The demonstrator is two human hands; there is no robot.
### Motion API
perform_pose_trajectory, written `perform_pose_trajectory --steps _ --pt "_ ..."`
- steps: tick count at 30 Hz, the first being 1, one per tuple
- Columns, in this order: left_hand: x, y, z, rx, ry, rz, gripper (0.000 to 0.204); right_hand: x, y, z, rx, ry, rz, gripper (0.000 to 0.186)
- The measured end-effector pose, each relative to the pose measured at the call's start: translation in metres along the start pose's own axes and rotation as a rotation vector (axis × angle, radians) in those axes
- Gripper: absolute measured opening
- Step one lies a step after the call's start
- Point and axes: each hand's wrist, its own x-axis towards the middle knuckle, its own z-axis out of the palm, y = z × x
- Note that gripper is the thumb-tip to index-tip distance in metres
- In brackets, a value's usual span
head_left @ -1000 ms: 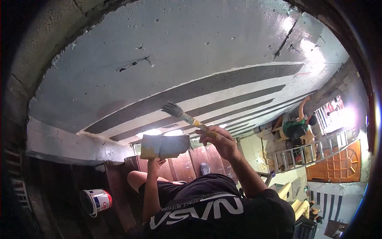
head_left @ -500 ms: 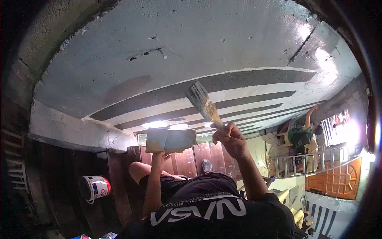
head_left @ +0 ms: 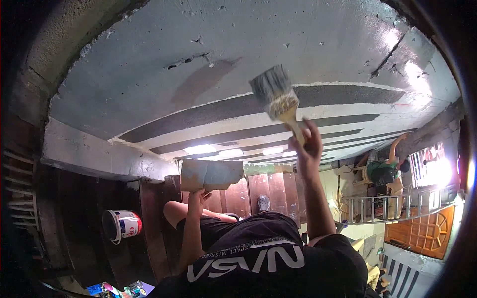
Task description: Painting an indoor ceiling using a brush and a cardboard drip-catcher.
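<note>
- The right hand (head_left: 310, 153) is pinching a paintbrush (head_left: 275, 89) by its pale handle, with the thumb and fingers pressed around it.
- The brush is pointing up and a bit to the left, in front of the big grey wall (head_left: 124, 74). Its wide bristles are looking dark grey and a little blurry, and I cannot tell if they are touching the wall.
- The left hand (head_left: 198, 197) is pinching the bottom edge of a flat piece of cardboard (head_left: 211, 174). The fingers are showing near its middle, but I cannot tell where the thumb is pressing.
- The cardboard is showing a tan part on the left and a grey patch on the right, and its right edge is looking ragged. It is staying lower than the brush and well apart from it.
- Long dark stripes (head_left: 343, 94) are running across the wall, with pale bands lying between them.
- A white bucket (head_left: 126, 224) with red and blue on its side is sitting on the dark brown steps (head_left: 154, 243), at the person's left.
- Far over on the right, a person in a green top (head_left: 381, 173) is reaching one arm up, near a metal ladder (head_left: 392, 207) and a brown wooden door (head_left: 420, 232).
</note>
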Motion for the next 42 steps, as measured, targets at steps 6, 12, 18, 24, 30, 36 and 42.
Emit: perform_pose_trajectory --steps 6,12,18,24,30,36,42 --pt "-0.017 0.003 0.002 -0.001 0.01 0.023 0.032 0.028 -0.025 0.017 -0.26 0.014 -0.133 0.046" --pt "-0.02 -0.004 -0.006 -0.015 0.008 0.004 0.032 0.042 -0.029 0.02 -0.203 0.03 -0.077 0.046" --pt "-0.027 -0.011 -0.003 -0.053 0.04 0.015 0.033 0.045 -0.031 0.012 0.038 -0.022 0.03 0.047" --pt "-0.027 -0.005 0.001 0.03 -0.022 0.01 0.029 0.029 -0.027 -0.004 0.146 0.002 0.01 0.049" --pt "-0.029 0.009 -0.007 0.064 0.016 0.096 0.03 0.001 -0.015 -0.023 0.235 0.047 0.07 0.051" --pt "-0.018 0.033 -0.012 -0.03 -0.031 0.049 0.034 -0.02 -0.011 -0.023 -0.149 -0.054 -0.073 0.055" --pt "0.05 0.028 0.008 0.086 -0.102 -0.013 0.034 -0.025 -0.021 -0.014 -0.382 -0.029 -0.109 0.039"
